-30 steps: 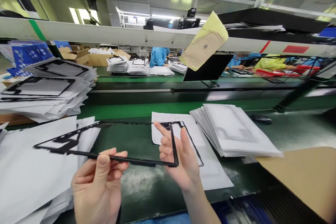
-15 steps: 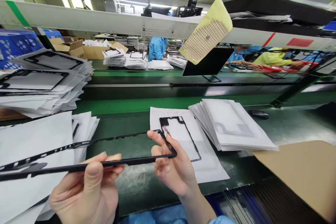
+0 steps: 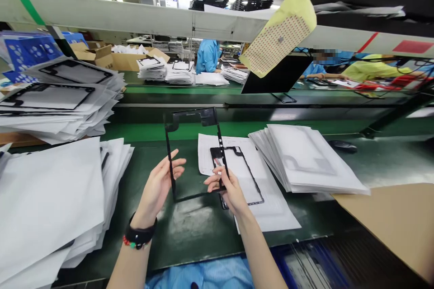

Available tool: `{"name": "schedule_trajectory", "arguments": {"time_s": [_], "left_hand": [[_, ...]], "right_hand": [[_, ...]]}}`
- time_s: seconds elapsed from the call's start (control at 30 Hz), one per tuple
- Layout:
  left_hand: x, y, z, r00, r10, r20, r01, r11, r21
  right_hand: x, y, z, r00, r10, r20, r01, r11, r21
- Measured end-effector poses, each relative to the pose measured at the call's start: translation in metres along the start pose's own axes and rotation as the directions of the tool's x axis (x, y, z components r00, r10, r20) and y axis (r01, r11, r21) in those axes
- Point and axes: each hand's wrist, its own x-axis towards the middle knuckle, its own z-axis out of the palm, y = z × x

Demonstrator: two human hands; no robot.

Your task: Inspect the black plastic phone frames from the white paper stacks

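Observation:
A thin black rectangular frame [image 3: 168, 144] is held upright above the green bench, its wider patches at the top. My left hand [image 3: 162, 179] grips its left side between thumb and fingers. On the lower right side, near the corner, my right hand [image 3: 226, 186] is closed around the frame; a small reddish-tipped item shows by its fingers, too small to name. Behind that hand, a second black frame [image 3: 251, 176] lies on white printed sheets [image 3: 276, 214], partly hidden by the held one.
White sheet stacks stand at the left [image 3: 50, 207] and right [image 3: 305, 158], with more frames piled at the far left [image 3: 57, 99]. A mouse [image 3: 343, 146] and brown cardboard [image 3: 389, 216] lie right. A yellow label sheet [image 3: 280, 36] hangs from the shelf. Co-workers sit across.
The held frame has gone from nearly flat and close to the camera to upright and farther away. My left hand has moved right and forward; my right hand now grips the lower right side.

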Motion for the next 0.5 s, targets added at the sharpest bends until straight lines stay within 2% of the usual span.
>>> {"name": "schedule_trajectory", "arguments": {"time_s": [0.13,0.2,0.27,0.37,0.43,0.47,0.5], "left_hand": [[0.000,-0.021,-0.004,0.997,-0.073,-0.028,0.075,0.991,0.108],[-0.008,-0.027,-0.006,0.997,-0.031,-0.065,0.041,0.986,0.165],[-0.020,-0.024,-0.011,0.992,0.064,-0.110,-0.041,0.978,0.205],[-0.046,0.001,-0.030,0.949,0.228,-0.218,-0.168,0.951,0.261],[-0.067,0.030,-0.051,0.891,0.321,-0.320,-0.223,0.925,0.307],[-0.077,0.047,-0.063,0.856,0.361,-0.370,-0.237,0.910,0.339],[-0.088,0.063,-0.075,0.819,0.396,-0.415,-0.242,0.895,0.375]], "right_hand": [[0.010,0.014,-0.004,0.998,0.003,-0.067,-0.005,1.000,-0.029],[0.012,0.017,0.000,0.998,0.006,-0.065,-0.010,0.997,-0.072],[0.009,0.016,0.005,0.999,0.006,-0.037,-0.011,0.990,-0.139],[-0.003,-0.003,0.000,1.000,-0.008,0.015,0.012,0.967,-0.256],[-0.011,-0.026,-0.018,0.999,-0.044,0.028,0.051,0.943,-0.330],[-0.013,-0.038,-0.031,0.995,-0.098,-0.002,0.089,0.911,-0.403],[-0.013,-0.049,-0.045,0.979,-0.201,-0.039,0.151,0.835,-0.529]]}}
